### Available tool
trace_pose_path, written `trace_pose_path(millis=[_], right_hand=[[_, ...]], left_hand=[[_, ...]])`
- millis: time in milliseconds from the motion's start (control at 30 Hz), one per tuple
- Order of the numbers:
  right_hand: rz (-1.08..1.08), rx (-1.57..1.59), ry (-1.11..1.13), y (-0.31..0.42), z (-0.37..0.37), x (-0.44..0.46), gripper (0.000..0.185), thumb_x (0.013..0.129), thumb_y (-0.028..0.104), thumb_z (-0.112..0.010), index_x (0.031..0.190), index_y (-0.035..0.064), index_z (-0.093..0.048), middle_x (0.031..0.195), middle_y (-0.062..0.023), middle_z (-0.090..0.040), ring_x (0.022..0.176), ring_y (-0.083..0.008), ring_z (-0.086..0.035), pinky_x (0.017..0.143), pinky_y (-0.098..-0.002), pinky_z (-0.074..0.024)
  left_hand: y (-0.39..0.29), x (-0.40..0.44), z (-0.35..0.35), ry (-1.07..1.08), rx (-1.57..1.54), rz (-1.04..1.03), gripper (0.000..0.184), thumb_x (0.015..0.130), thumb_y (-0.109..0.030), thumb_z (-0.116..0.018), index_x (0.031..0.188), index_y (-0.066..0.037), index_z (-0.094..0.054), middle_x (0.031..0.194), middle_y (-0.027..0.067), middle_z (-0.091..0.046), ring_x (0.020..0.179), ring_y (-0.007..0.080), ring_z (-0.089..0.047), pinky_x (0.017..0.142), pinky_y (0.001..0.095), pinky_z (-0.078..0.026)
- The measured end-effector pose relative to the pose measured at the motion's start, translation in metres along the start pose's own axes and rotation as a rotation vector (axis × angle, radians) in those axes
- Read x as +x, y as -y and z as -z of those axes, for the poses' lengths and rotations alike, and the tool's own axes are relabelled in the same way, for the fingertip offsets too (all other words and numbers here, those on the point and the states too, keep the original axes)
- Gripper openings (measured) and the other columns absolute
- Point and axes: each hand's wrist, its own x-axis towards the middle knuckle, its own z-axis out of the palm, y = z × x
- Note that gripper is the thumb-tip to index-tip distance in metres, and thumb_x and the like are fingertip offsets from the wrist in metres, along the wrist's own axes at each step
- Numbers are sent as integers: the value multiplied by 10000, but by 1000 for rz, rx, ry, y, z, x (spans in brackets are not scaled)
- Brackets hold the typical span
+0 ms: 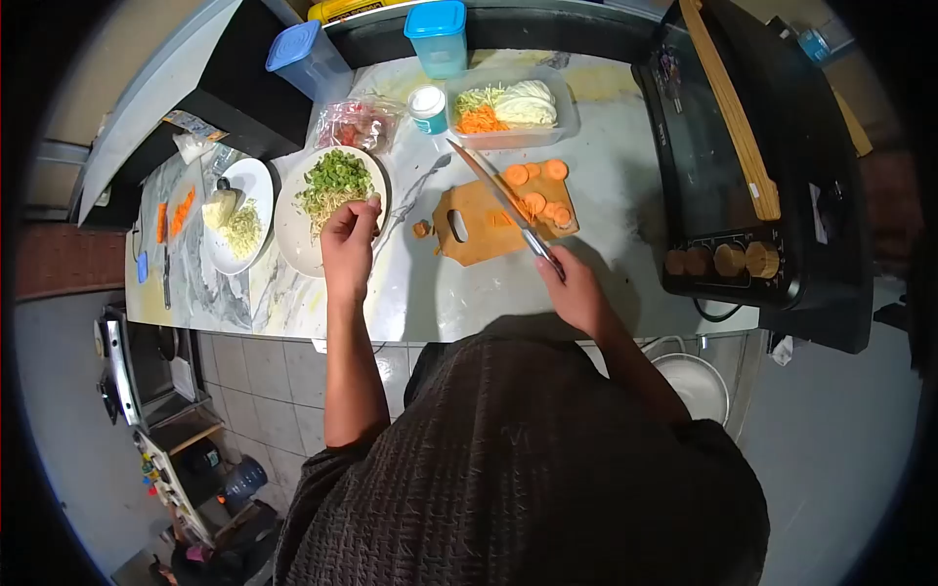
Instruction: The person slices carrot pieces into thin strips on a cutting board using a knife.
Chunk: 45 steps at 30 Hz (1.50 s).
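My right hand [572, 283] grips the handle of a long knife [498, 197], whose blade slants up and left across the wooden cutting board [467, 244]. Carrot slices [557, 211] and thin carrot strips [500, 219] lie on the board, partly behind the blade. Over the near right edge of a round plate [289, 234], my left hand [350, 239] is raised with its fingers curled together; what they hold, if anything, is hidden. That plate bears chopped green onions [337, 176] and bean sprouts [311, 203]. A small carrot end [421, 229] sits left of the board.
Behind the board stands a clear container [569, 127] of shredded carrot and cabbage, beside a small white-lidded jar [427, 109]. A white plate [230, 264] with shredded vegetable is at left. A black oven [723, 186] bounds the right side.
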Motion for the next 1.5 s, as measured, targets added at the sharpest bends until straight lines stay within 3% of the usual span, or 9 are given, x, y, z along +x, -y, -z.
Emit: trace_pose_path(millis=[67,367,600,667,900,1067,1167,1267,1500], right_hand=[[113,250,62,-20,13,-3,257,991,278,-480,1054,62,-603,714,15,-525,630,-103,-472,597,-285,-414],[-1,794,371,-10,39,-38,250,991,199,-438,1179,52,-516,747,2,-512,671,-65,-460,614,-225,-378],[-194,851,365,-34,22,-48,165,984,212,-475,1057,83,-547,662,22,-457,544,-57,-449,487,-218,-354],[-336,840,61,-24,14,-50,188,983,239,-458,1035,74,-531,634,22,-413,428,-55,-338,369,-230,-252],[-290,774,-92,-24,21,-63,275,1009,306,-459,984,61,-581,637,31,-441,529,-40,-400,476,-217,-327],[-202,640,-142,-37,10,-70,282,1001,287,-477,964,35,-597,672,15,-484,598,-59,-428,547,-242,-363],[-277,658,-165,-45,5,-74,295,977,288,-520,965,5,-605,707,2,-525,632,-68,-463,573,-248,-383],[-280,433,-263,-45,3,-76,330,939,303,-578,977,-24,-606,742,-4,-547,662,-78,-480,610,-251,-400],[-191,364,-277,-52,12,-74,330,876,286,-642,976,-28,-618,730,-20,-574,688,-77,-488,632,-268,-419]], left_hand=[[2,3,-7,1,10,0,247,915,-238,-658,746,-69,-596,681,-55,-515,626,47,-421,589,201,-342],[-6,28,-19,139,-3,-25,242,912,-232,-659,754,-58,-599,684,-50,-522,628,46,-434,594,206,-358],[12,29,-45,259,69,64,219,903,-221,-657,772,-49,-620,681,-48,-531,623,43,-445,572,214,-363],[23,32,-54,313,81,50,211,901,-216,-656,794,-35,-630,673,-47,-528,626,45,-451,581,214,-376],[61,56,-92,499,335,-39,217,879,-208,-644,952,-4,-663,714,8,-590,647,85,-505,613,249,-429],[67,77,-132,591,551,-120,321,853,-262,-640,1098,-54,-652,829,133,-677,736,242,-640,718,346,-500],[60,78,-151,598,762,-193,354,839,-284,-659,1121,-70,-649,962,158,-671,853,296,-648,787,381,-503],[89,86,-160,455,845,-406,351,841,-295,-666,1118,-79,-661,869,166,-666,772,320,-644,737,396,-510],[83,79,-159,393,787,-462,339,790,-293,-744,1006,-43,-663,879,162,-645,819,304,-638,748,393,-504]])
